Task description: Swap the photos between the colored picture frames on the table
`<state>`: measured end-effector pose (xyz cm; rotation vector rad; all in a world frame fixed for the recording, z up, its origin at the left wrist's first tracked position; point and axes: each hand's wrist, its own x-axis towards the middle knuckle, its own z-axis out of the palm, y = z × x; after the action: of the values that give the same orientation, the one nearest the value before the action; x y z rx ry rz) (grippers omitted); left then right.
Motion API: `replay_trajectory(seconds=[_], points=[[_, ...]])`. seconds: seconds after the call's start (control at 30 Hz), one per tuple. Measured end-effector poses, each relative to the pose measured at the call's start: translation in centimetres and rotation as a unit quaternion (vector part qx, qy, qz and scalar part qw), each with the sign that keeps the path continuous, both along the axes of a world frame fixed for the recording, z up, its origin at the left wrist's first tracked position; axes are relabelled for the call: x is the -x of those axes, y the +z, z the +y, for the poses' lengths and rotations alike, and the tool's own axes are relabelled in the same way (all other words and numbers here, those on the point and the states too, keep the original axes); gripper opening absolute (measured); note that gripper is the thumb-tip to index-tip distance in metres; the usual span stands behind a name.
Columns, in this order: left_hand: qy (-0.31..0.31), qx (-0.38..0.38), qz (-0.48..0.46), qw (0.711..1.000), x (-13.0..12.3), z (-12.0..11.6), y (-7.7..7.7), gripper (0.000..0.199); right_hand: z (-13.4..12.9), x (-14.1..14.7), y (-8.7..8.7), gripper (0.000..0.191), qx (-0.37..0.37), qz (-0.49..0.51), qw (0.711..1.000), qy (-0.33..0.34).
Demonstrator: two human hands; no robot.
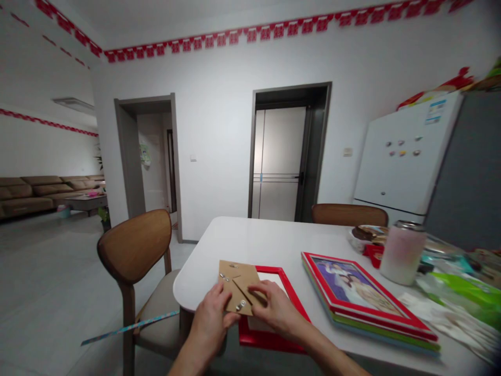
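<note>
Both hands hold a brown picture frame backing board (241, 275) above the near side of the white table. Small metal clips and a slanted dark slot or strut show on its face. My left hand (211, 316) grips its lower left edge, thumb and fingers closed on it. My right hand (278, 309) is closed on its lower right side, fingers bent over the face. Beneath the board and the right hand lies a red picture frame (293, 295), partly covered, with a pale surface inside it. To the right sits a stack of picture frames, the top red framed photo (354, 287) showing people.
On the white table (250, 237), a pink and white tumbler (403, 253) stands at the right beside a green package (469, 290) and crumpled white tissue (450, 318). A wooden chair (135, 245) is at the left, with a patterned strip (129, 329) across it. Another chair (350, 214) stands behind the table.
</note>
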<state>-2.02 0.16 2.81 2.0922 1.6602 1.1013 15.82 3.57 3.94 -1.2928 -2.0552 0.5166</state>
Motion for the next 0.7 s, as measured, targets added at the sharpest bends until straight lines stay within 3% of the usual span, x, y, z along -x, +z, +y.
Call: replay_trajectory(seconds=[0.13, 0.23, 0.4, 0.53, 0.7], points=[[-0.062, 0.035, 0.041, 0.997, -4.4, -0.3, 0.3, 0.030, -0.4, -4.8, -0.8, 0.040, 0.030, -0.023, 0.999, -0.025], [-0.075, 0.065, 0.088, 0.991, -5.8, 0.0, -0.4, 0.029, -0.3, -6.5, -1.8, 0.039, 0.026, -0.055, 0.997, -0.042], [-0.092, 0.072, 0.155, 0.981, -5.9, 0.8, -1.0, 0.009, 0.1, -6.4, -3.5, 0.039, -0.025, -0.118, 0.992, -0.050], [-0.091, 0.067, 0.158, 0.981, -5.7, 0.7, -1.1, 0.010, 0.0, -6.0, -4.1, 0.034, -0.059, -0.145, 0.986, -0.047], [-0.115, 0.051, 0.125, 0.984, -5.6, -0.3, -1.5, 0.036, 1.0, -6.8, -3.8, 0.038, -0.067, -0.135, 0.985, -0.088]])
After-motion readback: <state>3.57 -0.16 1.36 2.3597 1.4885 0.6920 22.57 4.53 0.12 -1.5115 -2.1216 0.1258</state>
